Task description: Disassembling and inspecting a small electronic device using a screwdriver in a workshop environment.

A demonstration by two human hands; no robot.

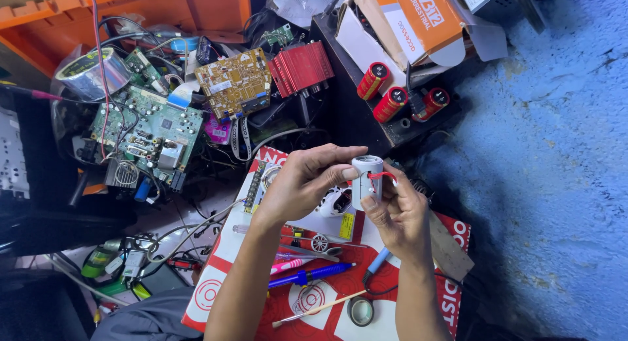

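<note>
Both of my hands hold a small white cylindrical capacitor point(365, 177) with a red wire looping off its right side. My left hand point(297, 184) pinches the cylinder from the left with thumb and fingers. My right hand point(399, 213) grips it from below and the right, thumb against its lower end. The part is held above a red and white cardboard sheet point(418, 302). Under my hands on the sheet lie a small white housing point(337, 202), a blue-handled tool point(307, 275), a pink pen point(288, 266) and a roll of tape point(360, 311).
Green circuit board point(147, 128) and yellow circuit board point(235, 82) lie in tangled wires at upper left, beside a silver tape roll point(88, 72). A red finned heatsink point(301, 66) and three red capacitors point(392, 102) sit at the top. Blue rough wall point(556, 151) fills the right.
</note>
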